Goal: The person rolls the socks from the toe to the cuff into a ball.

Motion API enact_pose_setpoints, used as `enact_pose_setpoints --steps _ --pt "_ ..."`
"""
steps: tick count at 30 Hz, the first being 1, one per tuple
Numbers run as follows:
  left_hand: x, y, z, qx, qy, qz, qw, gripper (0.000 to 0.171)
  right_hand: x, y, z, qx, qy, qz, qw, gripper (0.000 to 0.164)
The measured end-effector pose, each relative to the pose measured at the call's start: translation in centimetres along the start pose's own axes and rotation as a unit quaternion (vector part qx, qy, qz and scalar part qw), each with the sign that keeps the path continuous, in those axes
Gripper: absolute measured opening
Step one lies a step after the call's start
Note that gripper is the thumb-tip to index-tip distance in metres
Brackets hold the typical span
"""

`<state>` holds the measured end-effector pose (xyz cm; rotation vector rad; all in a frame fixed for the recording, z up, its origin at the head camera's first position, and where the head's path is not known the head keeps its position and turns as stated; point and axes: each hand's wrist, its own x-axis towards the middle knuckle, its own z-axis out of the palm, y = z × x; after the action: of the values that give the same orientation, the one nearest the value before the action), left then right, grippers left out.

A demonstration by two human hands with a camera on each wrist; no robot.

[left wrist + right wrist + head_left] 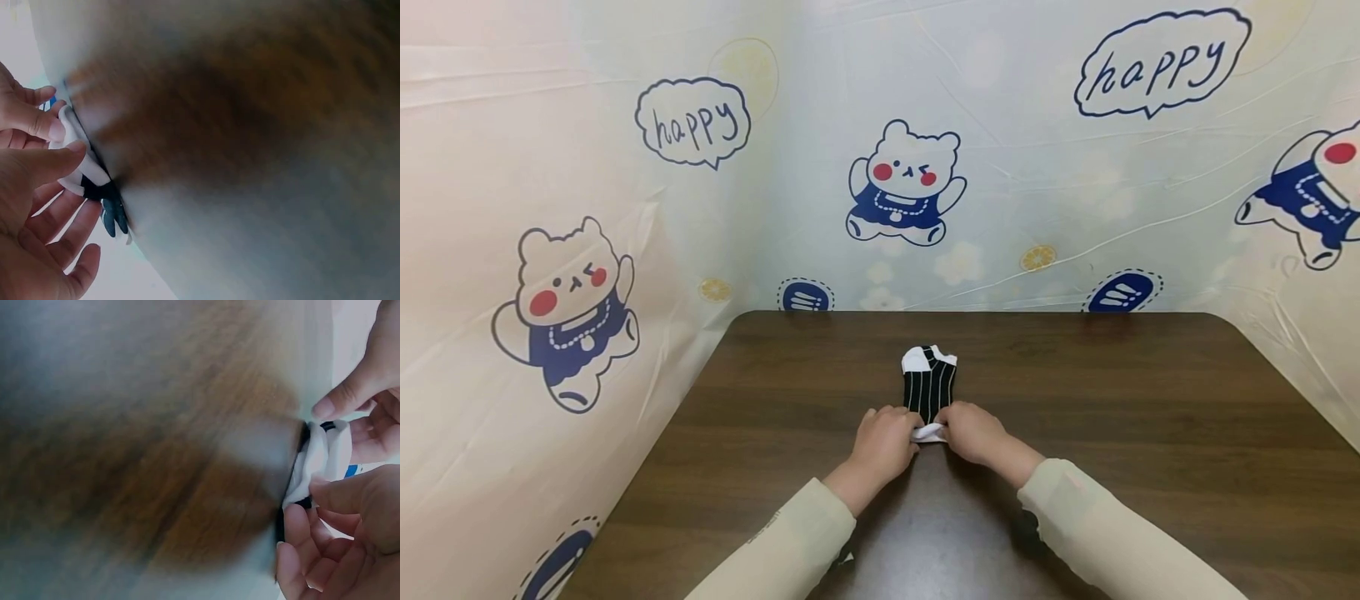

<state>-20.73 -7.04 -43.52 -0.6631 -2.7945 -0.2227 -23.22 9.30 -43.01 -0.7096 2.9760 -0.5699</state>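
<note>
A black sock with thin white stripes lies on the brown table. White patches show at its far end, and its near end is a white, folded edge. My left hand pinches the left side of that edge between thumb and fingers. On the opposite side, my right hand grips the right corner. Seen from the left wrist, the sock's white fabric sits under the thumb. From the right wrist, white folds bunch between both hands. The fingertips partly hide the sock's near corners.
The dark wooden table has rounded far corners. Behind and beside it hangs a pale curtain printed with bears and the word "happy". A small dark object is partly covered by the left sleeve.
</note>
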Motion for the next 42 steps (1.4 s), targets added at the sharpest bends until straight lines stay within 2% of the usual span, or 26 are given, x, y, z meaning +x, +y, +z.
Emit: enact_pose_setpoints --steps 9,12,20,25,28,30,34,38,42 --pt "0.5 0.3 0.4 0.043 0.012 0.007 0.999 0.014 -0.1 0.1 -0.5 0.024 -0.03 0.004 0.999 0.01" --pt "0.8 0.4 0.4 0.054 0.006 0.005 0.9985 0.012 -0.1 0.1 -0.5 0.028 -0.032 0.005 0.999 0.01" --pt "1.7 0.2 0.2 0.058 -0.031 0.0 0.9978 0.013 -0.1 0.1 -0.4 0.026 -0.027 0.012 0.999 0.01" --pt "2.3 0.1 -0.1 0.042 -0.072 -0.012 0.9965 0.016 -0.4 0.1 -0.3 0.021 0.002 0.007 1.0 0.007" --pt "2.6 0.1 -0.2 0.026 -0.102 -0.029 0.994 0.017 -0.6 0.1 -0.2 0.0 0.038 -0.01 0.999 0.007" --pt "2.8 0.1 -0.3 0.011 -0.125 -0.043 0.9912 0.017 -0.8 0.1 -0.1 -0.021 0.068 -0.036 0.997 0.011" --pt "3.2 0.0 -0.7 -0.013 -0.166 -0.065 0.9839 0.013 -1.2 0.2 0.0 -0.068 0.122 -0.102 0.985 0.023" --pt "3.6 0.0 -1.1 -0.034 -0.198 -0.085 0.9759 0.009 -1.4 0.2 0.2 -0.111 0.146 -0.153 0.971 0.033" --pt "3.9 -0.1 -1.3 -0.049 -0.216 -0.097 0.9704 0.01 -1.4 0.1 0.4 -0.134 0.15 -0.168 0.965 0.034"
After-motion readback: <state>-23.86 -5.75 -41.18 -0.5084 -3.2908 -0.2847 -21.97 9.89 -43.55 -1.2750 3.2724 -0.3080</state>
